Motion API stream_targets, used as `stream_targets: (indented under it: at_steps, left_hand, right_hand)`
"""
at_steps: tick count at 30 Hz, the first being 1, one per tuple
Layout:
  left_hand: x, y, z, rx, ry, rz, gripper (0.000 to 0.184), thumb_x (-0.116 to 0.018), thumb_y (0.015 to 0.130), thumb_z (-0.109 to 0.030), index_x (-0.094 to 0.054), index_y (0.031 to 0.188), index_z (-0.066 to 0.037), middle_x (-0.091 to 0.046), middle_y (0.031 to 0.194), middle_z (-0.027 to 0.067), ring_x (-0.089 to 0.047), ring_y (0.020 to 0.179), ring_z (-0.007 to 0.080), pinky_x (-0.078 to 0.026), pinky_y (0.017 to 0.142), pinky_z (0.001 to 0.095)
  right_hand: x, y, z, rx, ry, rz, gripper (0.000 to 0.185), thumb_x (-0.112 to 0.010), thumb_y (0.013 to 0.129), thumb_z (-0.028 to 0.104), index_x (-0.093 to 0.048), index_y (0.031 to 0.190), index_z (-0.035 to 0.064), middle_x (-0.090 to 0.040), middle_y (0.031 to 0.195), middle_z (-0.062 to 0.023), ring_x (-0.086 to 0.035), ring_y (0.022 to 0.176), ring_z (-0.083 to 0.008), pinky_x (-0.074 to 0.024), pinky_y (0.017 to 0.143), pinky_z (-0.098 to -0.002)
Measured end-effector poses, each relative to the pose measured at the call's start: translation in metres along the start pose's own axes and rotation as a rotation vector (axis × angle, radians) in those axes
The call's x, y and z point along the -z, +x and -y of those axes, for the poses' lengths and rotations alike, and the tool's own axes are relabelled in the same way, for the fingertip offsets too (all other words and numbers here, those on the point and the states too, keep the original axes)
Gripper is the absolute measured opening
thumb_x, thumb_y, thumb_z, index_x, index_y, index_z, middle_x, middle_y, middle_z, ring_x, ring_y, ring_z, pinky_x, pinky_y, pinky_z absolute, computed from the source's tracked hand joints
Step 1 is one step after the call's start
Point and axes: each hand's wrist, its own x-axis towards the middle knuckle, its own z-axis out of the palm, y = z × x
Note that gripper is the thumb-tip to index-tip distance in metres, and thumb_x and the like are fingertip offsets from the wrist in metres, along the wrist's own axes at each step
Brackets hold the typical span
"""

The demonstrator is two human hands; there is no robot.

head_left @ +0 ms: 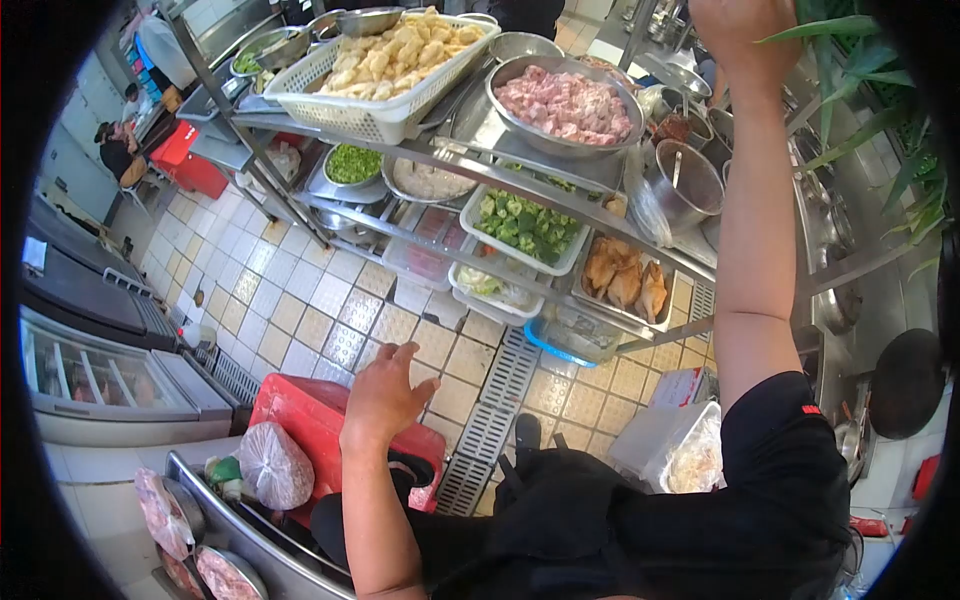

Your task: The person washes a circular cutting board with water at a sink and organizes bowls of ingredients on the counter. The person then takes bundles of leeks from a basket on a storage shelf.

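Observation:
My left hand (390,395) hangs in the air over the tiled floor, fingers spread, holding nothing. Below it is a red plastic container (300,400). My right arm stretches up to the top edge, where my right hand (748,40) is partly cut off and its fingers are not visible. Long green leaves (870,75) hang right beside that hand; whether it grips them is hidden. On the steel rack in front stand a bowl of chopped pink meat (565,108) and a white basket (395,115) of pale yellow pieces.
Lower shelves hold a tray of broccoli (525,225), a tray of browned poultry (620,275) and a tub with a ladle (685,185). A drain grate (490,425) crosses the floor. Bagged meat (165,515) lies at lower left. A person (120,155) sits far left.

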Motion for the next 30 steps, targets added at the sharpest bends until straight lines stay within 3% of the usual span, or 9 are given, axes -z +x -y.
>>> stream_targets:
  at_steps: [7,11,12,15,19,30]
  left_hand:
    - [0.002,0.0,-0.001,0.055,0.005,0.06,0.063,-0.075,0.079,-0.03,-0.052,0.133,-0.007,-0.056,0.129,0.0198,-0.056,0.116,0.0385,-0.046,0.098,0.0447]
    - [-0.001,0.001,0.001,0.036,0.02,0.025,0.063,-0.075,0.077,-0.029,-0.052,0.131,-0.006,-0.059,0.122,0.0204,-0.059,0.11,0.0387,-0.048,0.093,0.0455]
    - [0.0,0.001,0.0,0.034,0.013,0.057,0.064,-0.076,0.077,-0.029,-0.052,0.132,-0.007,-0.058,0.125,0.0196,-0.058,0.111,0.0384,-0.048,0.094,0.045]
    - [-0.006,0.0,0.006,0.037,0.004,0.042,0.065,-0.076,0.077,-0.03,-0.051,0.133,-0.007,-0.057,0.127,0.0184,-0.058,0.112,0.0378,-0.048,0.095,0.0443]
    - [-0.007,-0.001,0.004,0.058,-0.001,0.074,0.067,-0.076,0.077,-0.031,-0.05,0.134,-0.007,-0.057,0.126,0.019,-0.059,0.112,0.0383,-0.047,0.096,0.0443]
    - [-0.014,0.001,0.008,0.042,0.041,0.087,0.067,-0.077,0.077,-0.031,-0.049,0.132,-0.007,-0.058,0.121,0.0169,-0.06,0.11,0.0357,-0.049,0.093,0.0453]
  right_hand:
    - [0.0,0.001,0.001,-0.018,0.037,0.01,0.029,-0.068,0.085,0.028,-0.061,0.088,0.0008,-0.061,0.085,-0.017,-0.056,0.085,-0.0379,-0.0439,0.075,-0.0468]
    - [0.002,0.002,0.004,-0.02,0.034,0.005,0.029,-0.069,0.083,0.028,-0.061,0.089,0.001,-0.061,0.086,-0.0167,-0.057,0.085,-0.0374,-0.0447,0.075,-0.047]
    - [-0.005,0.0,-0.015,-0.078,-0.112,0.19,0.044,-0.06,0.089,0.052,-0.069,0.109,0.0131,-0.069,0.097,-0.0118,-0.064,0.092,-0.0342,-0.0489,0.083,-0.0438]
    - [-0.02,-0.005,-0.034,0.017,-0.113,0.079,0.042,-0.058,0.091,0.051,-0.069,0.105,0.0131,-0.069,0.093,-0.0098,-0.064,0.087,-0.0343,-0.0501,0.074,-0.0462]
    - [-0.022,-0.005,-0.04,-0.083,-0.101,0.19,0.046,-0.057,0.091,0.054,-0.068,0.11,0.0141,-0.069,0.102,-0.0101,-0.062,0.097,-0.0331,-0.0488,0.083,-0.0442]
    - [-0.031,-0.005,-0.056,-0.064,-0.126,0.256,0.051,-0.05,0.094,0.056,-0.067,0.116,0.0134,-0.068,0.107,-0.0113,-0.062,0.101,-0.0317,-0.0474,0.088,-0.0424]
